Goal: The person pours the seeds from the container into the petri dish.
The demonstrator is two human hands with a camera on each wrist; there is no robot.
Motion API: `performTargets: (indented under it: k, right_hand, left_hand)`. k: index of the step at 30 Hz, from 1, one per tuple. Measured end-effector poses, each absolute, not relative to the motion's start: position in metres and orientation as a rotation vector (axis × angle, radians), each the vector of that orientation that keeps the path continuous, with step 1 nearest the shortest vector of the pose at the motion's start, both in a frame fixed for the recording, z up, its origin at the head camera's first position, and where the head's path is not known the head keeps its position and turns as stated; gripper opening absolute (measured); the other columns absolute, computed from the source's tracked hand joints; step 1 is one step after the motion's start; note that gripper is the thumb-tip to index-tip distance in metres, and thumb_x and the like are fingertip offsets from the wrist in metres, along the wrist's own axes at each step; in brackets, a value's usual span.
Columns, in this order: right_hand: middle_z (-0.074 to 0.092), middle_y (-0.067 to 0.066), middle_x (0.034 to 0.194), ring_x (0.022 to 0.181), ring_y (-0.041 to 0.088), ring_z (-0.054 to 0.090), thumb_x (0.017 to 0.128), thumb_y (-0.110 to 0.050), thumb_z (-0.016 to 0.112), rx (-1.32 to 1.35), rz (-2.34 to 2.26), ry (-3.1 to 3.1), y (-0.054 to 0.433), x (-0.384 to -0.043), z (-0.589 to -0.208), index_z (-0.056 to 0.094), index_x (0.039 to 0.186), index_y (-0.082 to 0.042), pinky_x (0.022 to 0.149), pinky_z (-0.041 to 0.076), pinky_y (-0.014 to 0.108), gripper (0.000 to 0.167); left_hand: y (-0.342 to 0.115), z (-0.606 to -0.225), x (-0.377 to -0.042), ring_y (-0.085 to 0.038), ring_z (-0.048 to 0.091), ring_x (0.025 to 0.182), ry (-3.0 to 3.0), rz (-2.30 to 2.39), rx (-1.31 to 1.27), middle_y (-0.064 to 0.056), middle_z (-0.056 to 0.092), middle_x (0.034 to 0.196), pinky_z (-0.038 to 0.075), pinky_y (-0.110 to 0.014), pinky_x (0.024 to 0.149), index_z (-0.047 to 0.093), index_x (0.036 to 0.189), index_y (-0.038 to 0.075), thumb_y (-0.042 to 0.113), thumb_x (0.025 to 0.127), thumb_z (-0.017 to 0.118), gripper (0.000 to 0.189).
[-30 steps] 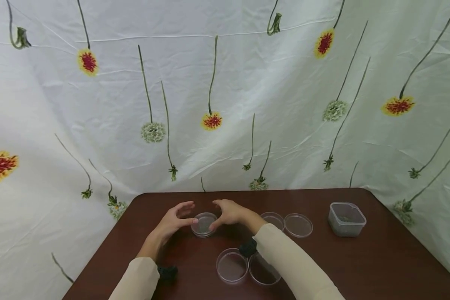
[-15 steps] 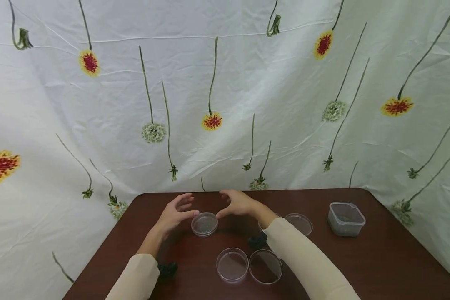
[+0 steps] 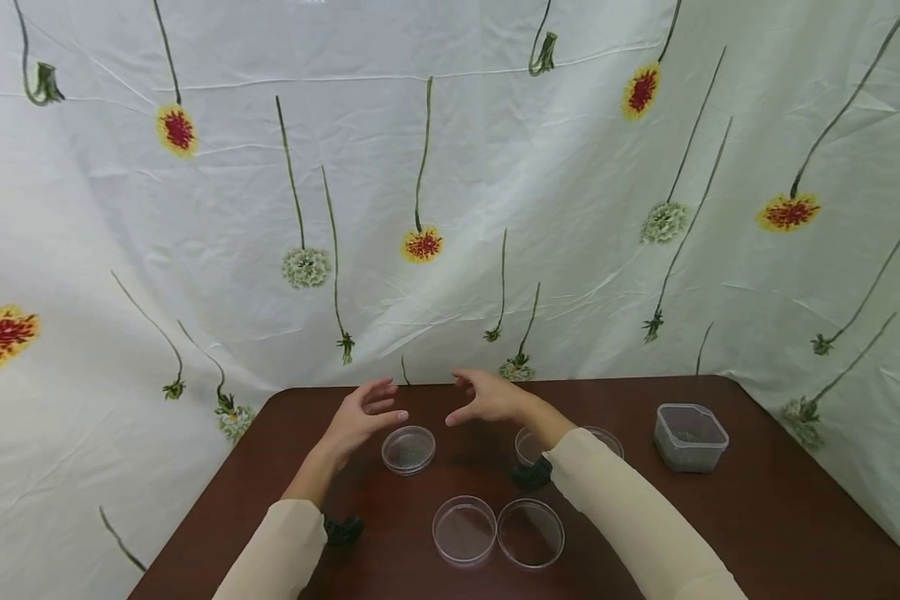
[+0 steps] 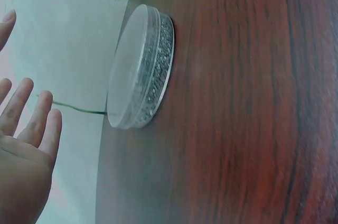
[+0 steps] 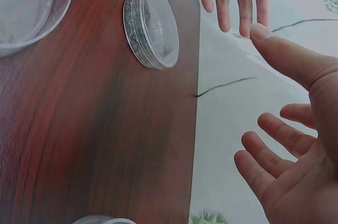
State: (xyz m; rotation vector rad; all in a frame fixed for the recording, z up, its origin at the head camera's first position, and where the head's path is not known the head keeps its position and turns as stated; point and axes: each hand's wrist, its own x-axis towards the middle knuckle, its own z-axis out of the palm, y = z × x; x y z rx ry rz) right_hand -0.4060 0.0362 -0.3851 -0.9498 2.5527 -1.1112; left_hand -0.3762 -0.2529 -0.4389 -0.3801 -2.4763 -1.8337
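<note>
A lidded petri dish (image 3: 408,450) stands on the brown table. In the left wrist view, small dark grey grains show through the side of this petri dish (image 4: 156,71), under its clear lid. My left hand (image 3: 363,421) is raised at the dish's left, fingers spread and holding nothing. On the other side my right hand (image 3: 491,398) is also lifted, its thumb and fingers apart with nothing between them. The right wrist view shows the covered petri dish (image 5: 152,27) apart from both hands.
Two clear round dish pieces, one a dish (image 3: 465,530) and one beside it (image 3: 531,533), lie at the table's front. Two more (image 3: 528,446) are partly behind my right forearm. A clear plastic tub (image 3: 690,438) stands at right. A flowered cloth (image 3: 450,317) hangs behind.
Both hands have come off the lidded petri dish and risen; the right hand has drawn away to the right. The dish stays where it was.
</note>
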Motion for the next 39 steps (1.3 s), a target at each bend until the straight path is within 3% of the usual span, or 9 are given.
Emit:
performTargets:
  k: [7,20,30,39]
  right_hand:
    - [0.049,0.021,0.151,0.135,0.040,0.051,0.090,-0.025,0.084,-0.915,-1.106,2.576,0.050,-0.406,-0.382,0.033,0.159,0.001,0.102,0.049,0.050,0.089]
    - [0.051,0.018,0.149,0.132,0.039,0.053,0.092,-0.027,0.082,-0.829,-1.137,2.618,0.076,-0.409,-0.384,0.033,0.160,-0.002,0.096,0.054,0.047,0.088]
    - [0.050,0.021,0.148,0.132,0.041,0.052,0.093,-0.025,0.082,-0.835,-1.165,2.608,0.098,-0.406,-0.383,0.031,0.160,0.001,0.098,0.053,0.050,0.088]
    - [0.048,0.024,0.149,0.134,0.046,0.049,0.094,-0.023,0.080,-0.804,-1.204,2.585,0.114,-0.404,-0.383,0.029,0.160,0.003,0.100,0.051,0.053,0.087]
  left_hand:
    - [-0.245,-0.435,-0.378,-0.035,0.047,0.140,-2.475,-1.818,-0.385,-0.014,0.051,0.151,0.044,-0.056,0.107,0.045,0.155,0.014,0.026,0.090,0.084,0.076]
    - [-0.228,-0.434,-0.379,-0.041,0.044,0.141,-2.483,-1.844,-0.444,-0.019,0.048,0.152,0.046,-0.059,0.104,0.042,0.156,0.008,0.019,0.092,0.082,0.076]
    - [-0.210,-0.436,-0.391,-0.036,0.049,0.138,-2.475,-1.854,-0.478,-0.013,0.052,0.149,0.048,-0.052,0.104,0.047,0.153,0.012,0.020,0.090,0.084,0.073]
    - [-0.192,-0.437,-0.397,-0.037,0.053,0.135,-2.488,-1.814,-0.555,-0.016,0.054,0.147,0.047,-0.055,0.105,0.049,0.151,0.007,0.014,0.091,0.082,0.069]
